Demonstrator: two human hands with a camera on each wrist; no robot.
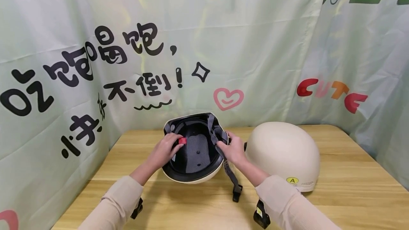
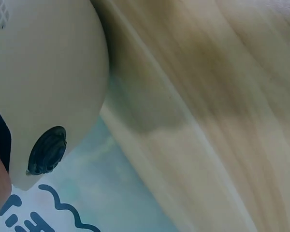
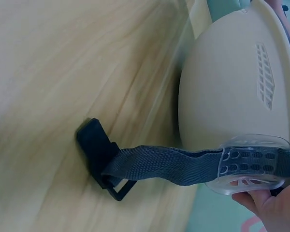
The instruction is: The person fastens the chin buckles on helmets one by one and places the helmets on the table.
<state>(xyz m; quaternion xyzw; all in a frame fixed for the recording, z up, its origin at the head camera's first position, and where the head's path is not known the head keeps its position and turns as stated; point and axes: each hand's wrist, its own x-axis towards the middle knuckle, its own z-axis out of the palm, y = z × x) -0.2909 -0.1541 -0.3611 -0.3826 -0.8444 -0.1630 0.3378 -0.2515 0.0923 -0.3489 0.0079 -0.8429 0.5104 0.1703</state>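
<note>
A cream helmet (image 1: 198, 179) stands tipped up on the table, its black padded inside facing me in the head view. My left hand (image 1: 164, 151) reaches over the left rim, thumb and finger pinching a small red tab (image 1: 182, 140) inside. At the opposite rim, my right hand (image 1: 234, 149) grips the helmet edge beside the grey strap (image 1: 213, 130). The strap's lower end hangs down to a black buckle (image 1: 237, 192). In the right wrist view, that strap passes through a clear plastic chin pad (image 3: 246, 182), with the right hand (image 3: 282, 205) just below it.
A second cream helmet (image 1: 284, 152) with a yellow sticker sits dome up on the right, close to my right forearm. The wooden table (image 1: 198, 208) ends at a printed cloth (image 1: 262, 63) hung behind and along the sides.
</note>
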